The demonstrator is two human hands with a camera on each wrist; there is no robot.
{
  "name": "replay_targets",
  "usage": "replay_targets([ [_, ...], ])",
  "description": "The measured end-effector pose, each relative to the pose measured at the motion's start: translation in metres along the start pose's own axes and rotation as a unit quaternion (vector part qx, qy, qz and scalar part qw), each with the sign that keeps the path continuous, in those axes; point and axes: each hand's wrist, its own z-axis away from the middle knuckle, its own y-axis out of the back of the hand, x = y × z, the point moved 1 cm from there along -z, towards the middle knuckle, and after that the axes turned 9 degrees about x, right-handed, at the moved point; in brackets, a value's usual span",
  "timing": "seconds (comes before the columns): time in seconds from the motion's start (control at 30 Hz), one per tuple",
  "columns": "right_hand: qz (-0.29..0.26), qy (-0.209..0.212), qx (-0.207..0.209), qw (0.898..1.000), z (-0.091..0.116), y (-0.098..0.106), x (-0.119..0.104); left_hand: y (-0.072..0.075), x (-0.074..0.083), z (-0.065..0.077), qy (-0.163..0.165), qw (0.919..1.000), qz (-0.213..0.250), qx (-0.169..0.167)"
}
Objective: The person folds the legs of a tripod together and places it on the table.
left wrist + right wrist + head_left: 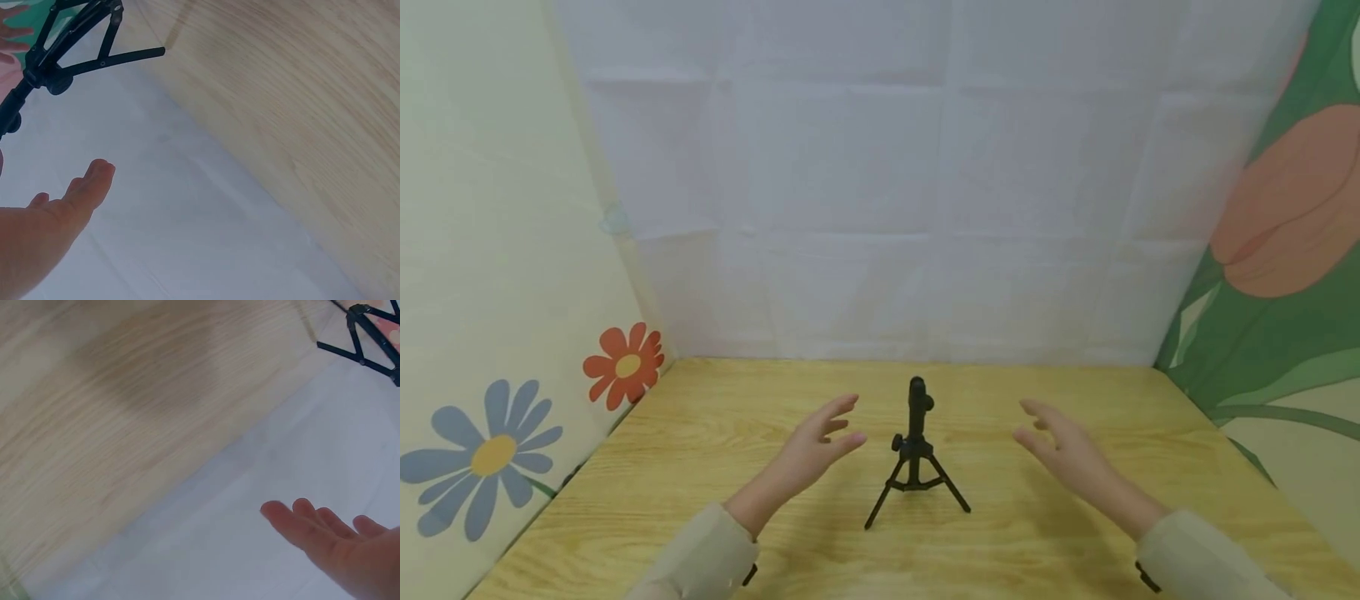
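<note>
A small black tripod point(916, 450) stands upright on the wooden table, its legs spread and knobs on its column. To its left my left hand point(811, 446) hovers with fingers loosely extended, apart from the tripod. On the other side my right hand point(1067, 450) is held above the table, farther off, fingers also relaxed and holding nothing. The left wrist view shows the tripod point(53, 62) at the upper left, beyond my left hand point(56, 222). In the right wrist view, part of the tripod point(369, 337) shows at the upper right, above my right hand point(337, 547).
The wood-grain table point(737, 550) is bounded by a creased white backdrop point(880, 208) behind. A cream panel with flowers point(493, 454) stands at the left, and a green panel with a large pink tulip point(1292, 208) at the right.
</note>
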Motion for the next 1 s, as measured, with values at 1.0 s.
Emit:
replay_targets([
  [1.0,-0.199,-0.1,-0.005,0.975,0.012,-0.048,-0.03,-0.03,0.02,-0.007,-0.018,0.9959,0.089,0.005],
])
